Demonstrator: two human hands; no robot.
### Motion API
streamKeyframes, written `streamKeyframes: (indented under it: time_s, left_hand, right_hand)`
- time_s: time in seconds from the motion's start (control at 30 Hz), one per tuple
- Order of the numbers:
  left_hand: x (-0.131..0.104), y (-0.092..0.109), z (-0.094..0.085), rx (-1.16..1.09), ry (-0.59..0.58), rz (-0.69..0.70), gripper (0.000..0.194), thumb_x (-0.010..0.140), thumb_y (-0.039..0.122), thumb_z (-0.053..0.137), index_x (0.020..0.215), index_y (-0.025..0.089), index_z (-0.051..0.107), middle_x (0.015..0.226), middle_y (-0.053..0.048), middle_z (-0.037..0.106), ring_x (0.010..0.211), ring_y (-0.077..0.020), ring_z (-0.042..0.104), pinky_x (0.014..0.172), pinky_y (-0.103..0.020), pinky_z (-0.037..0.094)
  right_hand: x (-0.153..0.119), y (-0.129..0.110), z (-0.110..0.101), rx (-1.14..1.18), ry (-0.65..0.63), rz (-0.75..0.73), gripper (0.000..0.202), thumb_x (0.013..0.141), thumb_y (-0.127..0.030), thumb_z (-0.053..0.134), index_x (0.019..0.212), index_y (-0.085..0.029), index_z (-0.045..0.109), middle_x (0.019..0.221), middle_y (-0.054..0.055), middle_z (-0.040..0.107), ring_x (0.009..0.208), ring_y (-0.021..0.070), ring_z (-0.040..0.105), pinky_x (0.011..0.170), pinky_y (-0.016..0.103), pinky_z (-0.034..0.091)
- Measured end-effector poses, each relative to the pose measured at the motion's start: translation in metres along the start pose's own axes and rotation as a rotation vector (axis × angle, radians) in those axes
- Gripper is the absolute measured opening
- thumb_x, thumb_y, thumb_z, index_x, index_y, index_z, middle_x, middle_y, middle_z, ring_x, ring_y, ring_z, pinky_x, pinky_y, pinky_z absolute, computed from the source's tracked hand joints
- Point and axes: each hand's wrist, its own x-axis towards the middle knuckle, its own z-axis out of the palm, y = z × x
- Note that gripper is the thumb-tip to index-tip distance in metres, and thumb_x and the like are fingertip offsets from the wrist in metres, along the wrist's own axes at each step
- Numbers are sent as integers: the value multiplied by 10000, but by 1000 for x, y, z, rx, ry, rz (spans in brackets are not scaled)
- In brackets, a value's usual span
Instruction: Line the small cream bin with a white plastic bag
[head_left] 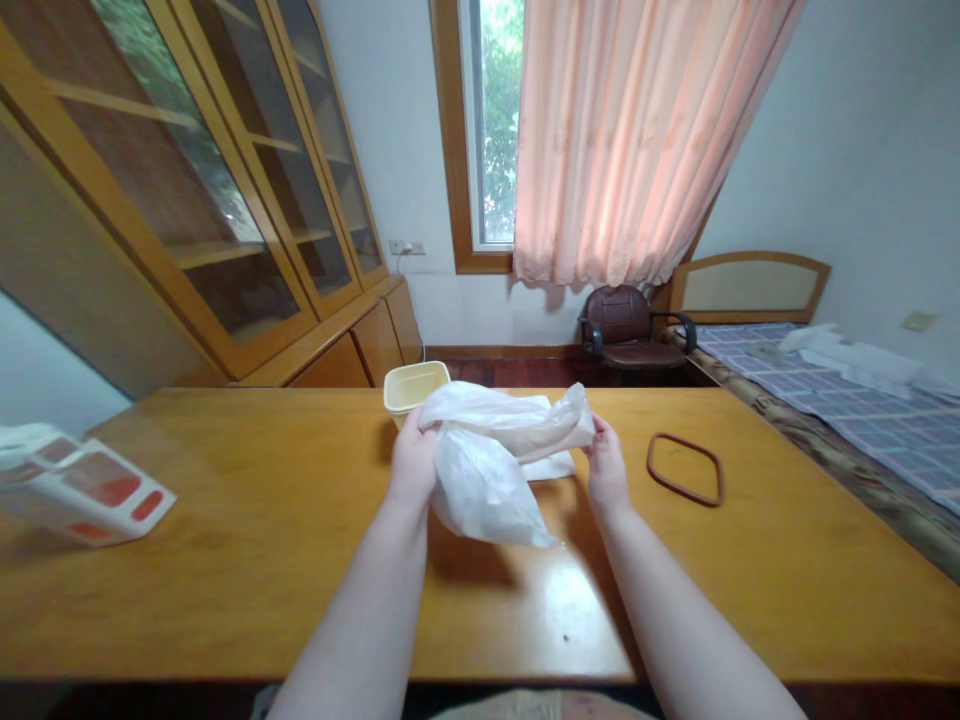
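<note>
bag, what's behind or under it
Behind the bag, part of a cream bin and a white thing show; the rest of both is covered. Below it, shadowed table shows. Anything fully behind is hidden.

bag (487, 490): thin plastic film, crinkled, faint sheen | desk (262, 500): wood, smooth, glossy | bin (417, 384): smooth plastic, matt | ring (684, 492): smooth, plastic-looking | cabinet (238, 150): varnished wood, reflective glass panes | curtain (630, 130): matt cloth | chair (619, 315): leather-like, slight shine | bed sheet (870, 425): matt cloth

Cannot see all of cream bin (415, 386) behind left hand (412, 462) and white bag (486, 490); found white-and-red box (86, 492) cut by left edge; cannot identify dark speck (565, 638)
</note>
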Motion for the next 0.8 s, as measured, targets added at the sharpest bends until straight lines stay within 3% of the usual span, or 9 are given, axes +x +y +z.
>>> streamKeyframes:
  time_s: [0.1, 0.2, 0.33, 0.4, 0.5, 0.67, 0.8]
  left_hand:
    - [25, 47, -12, 60, 190, 243, 246, 710, 238, 653, 951, 190, 654, 865, 2, 692, 830, -177, 642, 769, -284, 509]
    - [65, 96, -23, 96, 363, 488, 200, 778, 181, 592, 974, 146, 610, 923, -16, 673, 858, -155, 614, 830, -290, 488]
    - [121, 131, -30, 225, 429, 679, 216, 870, 202, 565, 1078, 153, 531, 1089, -30, 637, 1069, -198, 562, 944, -360, 428]
    - [140, 131, -30, 286, 419, 718, 206, 914, 200, 501, 1116, 163, 502, 1168, -33, 605, 1176, -230, 506, 963, -397, 396]
    - [153, 108, -25, 389, 395, 720, 254, 918, 192, 446, 1167, 159, 480, 1187, -60, 592, 1187, -243, 504, 954, -421, 386]
    - [149, 59, -30, 633, 309, 602, 235, 811, 214, 482, 1029, 179, 560, 965, -63, 663, 940, -250, 621, 830, -372, 466]
    - [143, 43, -47, 776, 169, 556, 243, 789, 224, 446, 992, 195, 578, 910, -54, 671, 894, -256, 628, 787, -349, 472]
  right_hand:
    - [-1, 3, 0, 56, -17, 52, 547, 801, -642, 548, 1147, -219, 559, 1241, 120, 581, 971, 220, 646, 925, 436, 460]
    - [-2, 3, 2, 62, -17, 79, 534, 794, -655, 543, 1122, -233, 561, 1218, 109, 584, 943, 215, 651, 896, 427, 465]
    - [-4, 4, 4, 62, -31, 84, 530, 791, -662, 539, 1110, -240, 564, 1193, 102, 594, 925, 211, 649, 848, 399, 471]
    - [-4, 5, 5, 74, -40, 81, 530, 795, -662, 535, 1113, -239, 563, 1188, 102, 597, 917, 210, 648, 827, 390, 474]
    - [-5, 5, 5, 85, -46, 69, 520, 810, -653, 521, 1116, -235, 562, 1188, 104, 597, 910, 207, 646, 817, 387, 475]
    - [-7, 3, 6, 77, -44, 59, 483, 830, -628, 509, 1106, -236, 567, 1181, 102, 602, 901, 208, 641, 802, 388, 476]
    - [-9, 2, 7, 82, -60, 68, 488, 833, -630, 506, 1104, -229, 568, 1171, 107, 606, 876, 203, 640, 778, 376, 479]
